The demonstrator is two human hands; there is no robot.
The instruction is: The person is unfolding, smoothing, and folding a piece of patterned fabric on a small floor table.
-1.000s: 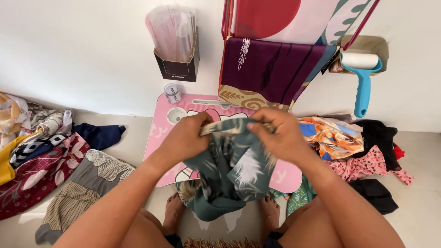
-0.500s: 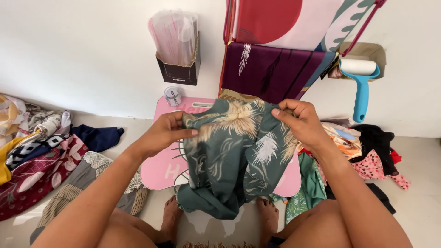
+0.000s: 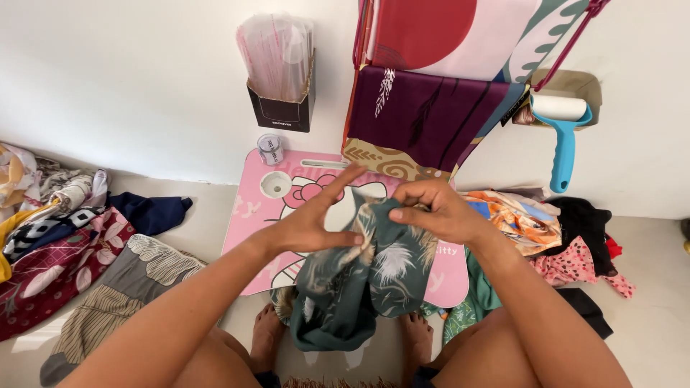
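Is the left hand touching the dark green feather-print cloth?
Touching. The head view shows the left hand with its thumb pressed on the green cloth, fingers spread.

The green scarf (image 3: pixel 359 280) hides part of the pink table (image 3: pixel 248 223). The forearms cover both knees. The hanging cloths (image 3: pixel 445 43) run off the top edge.
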